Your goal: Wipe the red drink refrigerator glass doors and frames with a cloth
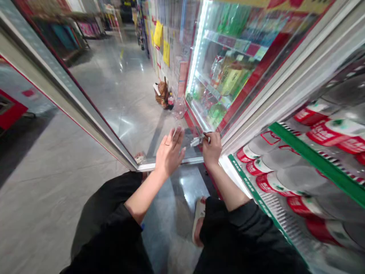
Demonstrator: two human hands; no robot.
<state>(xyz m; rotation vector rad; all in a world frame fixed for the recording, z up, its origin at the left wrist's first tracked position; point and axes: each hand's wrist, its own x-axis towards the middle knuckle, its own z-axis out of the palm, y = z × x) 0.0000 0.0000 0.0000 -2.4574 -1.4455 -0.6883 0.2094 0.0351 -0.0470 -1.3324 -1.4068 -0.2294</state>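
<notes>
A glass door with a pale metal frame stands open in front of me. Near the pane's lower edge is my left hand, its fingers stretched out and nothing in them. Whether its palm touches the glass I cannot tell. To its right, by the door's lower right corner, my right hand is closed on a crumpled whitish piece, cloth or paper; the exact kind is unclear. Some of this piece is hidden by the fingers.
Shelves of large red-labelled bottles stand close on my right, edged by a green strip. Through the glass show a lit drinks cooler, stacked cartons and a brown object on the floor. My feet are beneath the door's edge.
</notes>
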